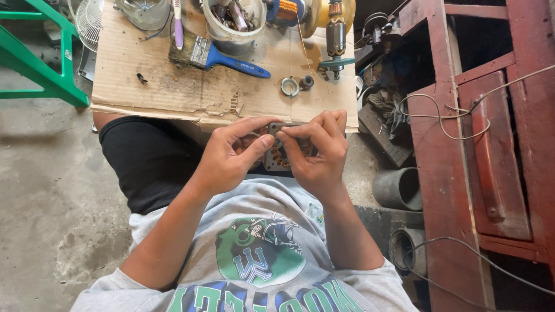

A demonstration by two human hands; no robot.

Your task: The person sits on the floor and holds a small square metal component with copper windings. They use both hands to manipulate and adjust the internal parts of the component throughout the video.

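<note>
Grey concrete floor (46,190), green metal frame (40,58), dark red wooden furniture (457,173), daylight

Stator (277,155) mostly hidden by both hands; tub (234,23), fan (89,23) cut off at top edge; tub contents unclear.

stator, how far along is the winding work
Looks mid-job. Both hands, left and right, grip the stator, thumbs pressing on copper coils already seated inside. Still apart on the cardboard: rotor, wire spool, two small rings. Reassembly seems not yet started.
</note>
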